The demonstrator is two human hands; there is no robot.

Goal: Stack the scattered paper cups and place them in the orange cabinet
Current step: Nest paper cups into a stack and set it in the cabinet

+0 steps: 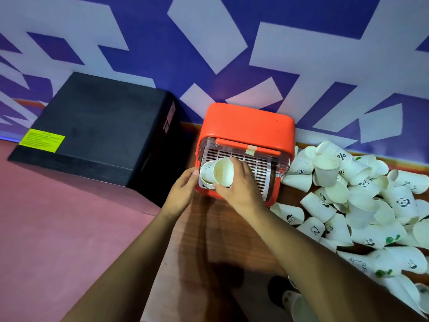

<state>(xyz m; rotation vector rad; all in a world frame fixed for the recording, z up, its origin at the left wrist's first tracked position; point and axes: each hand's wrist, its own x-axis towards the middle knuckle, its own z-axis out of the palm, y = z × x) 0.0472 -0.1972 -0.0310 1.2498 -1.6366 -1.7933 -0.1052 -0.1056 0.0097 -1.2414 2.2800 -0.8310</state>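
My right hand grips a paper cup; I'd seat it squarely on the orange cabinet's stack, flat left hand bracing the left edge.

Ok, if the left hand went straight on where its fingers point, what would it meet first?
Probably the cups at the orange cabinet mouth, held by the right hand; the left hand looks almost on them, though depth is unclear.

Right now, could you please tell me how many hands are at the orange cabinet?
2: the left hand touches the orange cabinet at its left edge; the right hand holds a paper cup at its opening.
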